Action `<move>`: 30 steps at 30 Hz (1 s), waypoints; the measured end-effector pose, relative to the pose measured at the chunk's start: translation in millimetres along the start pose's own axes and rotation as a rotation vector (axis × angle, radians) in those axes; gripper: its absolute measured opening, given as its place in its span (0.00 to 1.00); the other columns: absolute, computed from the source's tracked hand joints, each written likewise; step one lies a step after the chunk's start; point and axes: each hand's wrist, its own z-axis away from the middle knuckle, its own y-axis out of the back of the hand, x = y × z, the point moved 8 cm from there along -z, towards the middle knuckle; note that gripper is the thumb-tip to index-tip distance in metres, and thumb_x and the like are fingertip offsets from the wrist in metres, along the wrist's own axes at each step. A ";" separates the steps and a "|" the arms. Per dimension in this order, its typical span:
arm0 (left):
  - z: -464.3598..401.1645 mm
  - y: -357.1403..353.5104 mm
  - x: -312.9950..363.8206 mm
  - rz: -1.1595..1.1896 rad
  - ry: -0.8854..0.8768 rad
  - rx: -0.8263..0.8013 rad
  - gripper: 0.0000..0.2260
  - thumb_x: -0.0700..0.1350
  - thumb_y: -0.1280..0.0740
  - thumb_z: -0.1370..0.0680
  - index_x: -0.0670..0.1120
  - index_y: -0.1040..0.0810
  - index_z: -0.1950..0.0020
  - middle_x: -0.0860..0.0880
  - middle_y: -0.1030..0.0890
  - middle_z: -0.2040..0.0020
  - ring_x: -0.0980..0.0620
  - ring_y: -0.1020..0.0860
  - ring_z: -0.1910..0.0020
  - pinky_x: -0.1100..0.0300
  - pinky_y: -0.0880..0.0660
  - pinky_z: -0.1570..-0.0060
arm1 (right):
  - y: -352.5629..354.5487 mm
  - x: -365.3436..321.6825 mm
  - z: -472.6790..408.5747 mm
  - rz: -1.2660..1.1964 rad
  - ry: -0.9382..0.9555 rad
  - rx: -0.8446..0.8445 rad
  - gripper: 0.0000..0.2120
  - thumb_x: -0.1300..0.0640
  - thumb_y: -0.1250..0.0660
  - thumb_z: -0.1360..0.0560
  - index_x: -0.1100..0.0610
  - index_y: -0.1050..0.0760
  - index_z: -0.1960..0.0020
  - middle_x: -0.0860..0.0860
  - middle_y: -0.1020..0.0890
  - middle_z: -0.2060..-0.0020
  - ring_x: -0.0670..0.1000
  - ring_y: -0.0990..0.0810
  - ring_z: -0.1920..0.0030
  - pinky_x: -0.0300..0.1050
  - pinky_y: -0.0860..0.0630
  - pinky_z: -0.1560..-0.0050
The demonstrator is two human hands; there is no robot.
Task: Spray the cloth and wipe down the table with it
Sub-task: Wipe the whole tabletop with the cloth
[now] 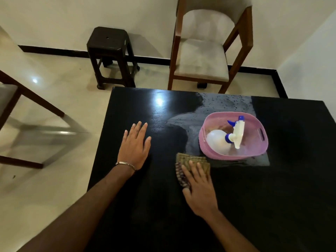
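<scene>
Black counter (138, 206), wet streaks at far side. Right hand (199, 186), fingers flat, presses the cloth (192, 160) just before the basket (207, 142) (sprayer (236, 133) lying inside). Left hand (135, 146) flat, released, well left. Unwiped counter lies left of the cloth; right hand nearer.

Counter (236, 197): glossy black. Basket (209, 150): pink; spray bottle (218, 140): translucent white, blue nozzle and collar. Cloth (192, 160): olive-brown, striped purple edge.
</scene>
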 end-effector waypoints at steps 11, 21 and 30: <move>33.5 -34.8 85.4 -0.054 -0.005 -0.023 0.24 0.53 0.51 0.17 0.50 0.46 0.22 0.48 0.45 0.21 0.50 0.49 0.22 0.51 0.54 0.25 | 37.0 309.0 108.9 -0.010 -0.617 0.097 0.32 0.51 0.40 0.21 0.50 0.48 0.20 0.56 0.44 0.21 0.58 0.47 0.21 0.61 0.50 0.22; 80.6 -85.3 162.2 -0.032 0.126 -0.071 0.23 0.54 0.50 0.18 0.51 0.45 0.22 0.49 0.44 0.22 0.50 0.48 0.22 0.49 0.51 0.24 | 44.6 324.8 116.0 -0.055 -0.698 0.061 0.33 0.47 0.44 0.21 0.49 0.51 0.19 0.56 0.48 0.20 0.60 0.52 0.20 0.63 0.55 0.22; 108.9 -110.4 209.8 -0.037 0.141 -0.156 0.24 0.55 0.51 0.18 0.52 0.46 0.22 0.50 0.47 0.21 0.51 0.51 0.22 0.50 0.55 0.25 | 6.9 87.1 104.2 -0.043 0.317 -0.257 0.33 0.43 0.48 0.23 0.41 0.56 0.20 0.46 0.60 0.20 0.52 0.66 0.22 0.60 0.68 0.25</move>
